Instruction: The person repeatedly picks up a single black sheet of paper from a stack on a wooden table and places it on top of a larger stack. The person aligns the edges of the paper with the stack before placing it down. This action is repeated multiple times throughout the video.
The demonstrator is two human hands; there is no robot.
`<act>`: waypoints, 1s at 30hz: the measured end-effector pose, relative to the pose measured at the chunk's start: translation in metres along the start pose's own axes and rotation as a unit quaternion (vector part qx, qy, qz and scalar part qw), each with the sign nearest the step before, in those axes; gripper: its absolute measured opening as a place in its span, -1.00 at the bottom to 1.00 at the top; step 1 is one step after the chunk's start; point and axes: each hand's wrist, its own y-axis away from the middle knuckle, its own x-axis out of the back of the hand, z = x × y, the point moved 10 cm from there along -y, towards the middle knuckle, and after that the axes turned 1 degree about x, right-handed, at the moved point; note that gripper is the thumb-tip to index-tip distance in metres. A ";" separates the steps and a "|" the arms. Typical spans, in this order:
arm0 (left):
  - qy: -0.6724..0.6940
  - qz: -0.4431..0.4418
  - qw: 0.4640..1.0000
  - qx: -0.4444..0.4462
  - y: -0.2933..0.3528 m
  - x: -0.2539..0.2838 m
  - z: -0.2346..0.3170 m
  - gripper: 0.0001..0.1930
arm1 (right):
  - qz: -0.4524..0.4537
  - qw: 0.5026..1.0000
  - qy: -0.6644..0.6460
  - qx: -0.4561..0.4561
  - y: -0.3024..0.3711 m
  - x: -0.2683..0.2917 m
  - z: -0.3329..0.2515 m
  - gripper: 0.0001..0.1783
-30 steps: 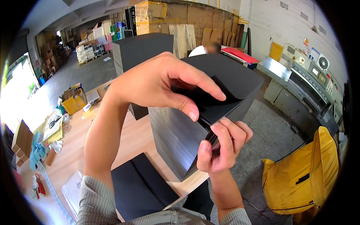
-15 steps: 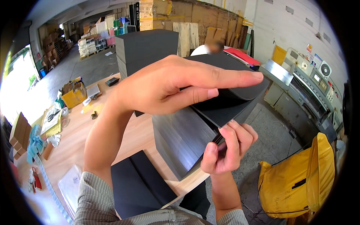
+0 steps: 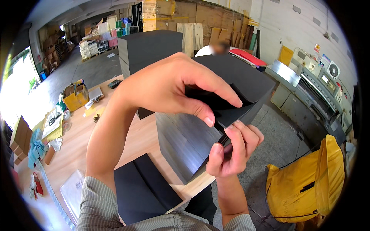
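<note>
A tall stack of black sheets (image 3: 187,140) stands at the table's edge, its top sheets (image 3: 246,73) bent up and bulging near the front corner. Over the stack arches my left hand (image 3: 179,84), open, thumb and index finger apart. Its index fingertip reaches the raised sheet's curled edge; the other fingers are hidden behind the hand. My right hand (image 3: 237,150) is curled at the front corner, thumb below and fingers above, gripping the edges of some black sheets. A folded black sheet (image 3: 144,188) lies on the table close to my body.
Behind stands another tall black stack (image 3: 150,50). On the wooden table (image 3: 142,138) are scissors (image 3: 54,119), a yellow box (image 3: 76,98) and white gloves (image 3: 56,144). A yellow bag (image 3: 304,188) stands at right, a large machine (image 3: 308,88) beyond. Another person is behind the stack.
My left hand has opened: the index finger has bent down to the raised sheet's edge and the thumb has moved lower, away from it. My right hand stays at the corner.
</note>
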 end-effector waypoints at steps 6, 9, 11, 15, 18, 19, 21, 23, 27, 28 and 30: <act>0.012 -0.029 0.996 0.081 -0.002 0.000 -0.013 -0.49 | 0.001 1.000 -0.003 -0.002 0.000 0.000 0.001 -0.66; 0.029 -0.022 0.995 0.089 0.000 0.001 -0.015 -0.50 | 0.001 1.000 -0.006 -0.002 0.000 0.000 0.000 -0.66; 0.025 -0.022 0.996 0.086 0.000 0.001 -0.013 -0.51 | 0.001 1.000 -0.007 -0.002 0.000 0.000 0.000 -0.66; 0.037 -0.021 0.995 0.086 0.000 0.001 -0.014 -0.53 | 0.000 1.000 -0.006 0.001 0.000 0.000 0.000 -0.66; 0.051 -0.020 0.994 0.090 0.001 0.000 -0.016 -0.55 | -0.028 0.999 0.011 0.017 -0.001 -0.001 -0.003 -0.61; 0.051 -0.020 0.994 0.093 0.001 0.000 -0.016 -0.55 | -0.041 0.999 0.019 0.025 -0.002 -0.002 -0.005 -0.59; 0.060 -0.015 0.995 0.081 0.001 0.001 -0.015 -0.56 | -0.040 0.999 0.020 0.024 -0.002 -0.002 -0.005 -0.59; 0.079 -0.006 0.995 0.053 0.000 0.000 -0.013 -0.56 | -0.039 0.999 0.020 0.024 -0.002 -0.001 -0.005 -0.59; 0.080 0.003 0.996 0.048 0.000 0.001 -0.011 -0.58 | -0.038 0.999 0.017 0.023 -0.001 -0.002 -0.005 -0.59; 0.078 0.004 0.996 0.047 0.000 0.000 -0.011 -0.59 | -0.041 0.999 0.020 0.023 -0.001 -0.001 -0.004 -0.59; 0.071 0.007 0.997 0.042 0.000 0.001 -0.009 -0.63 | -0.013 1.000 0.003 0.008 0.000 0.001 -0.001 -0.64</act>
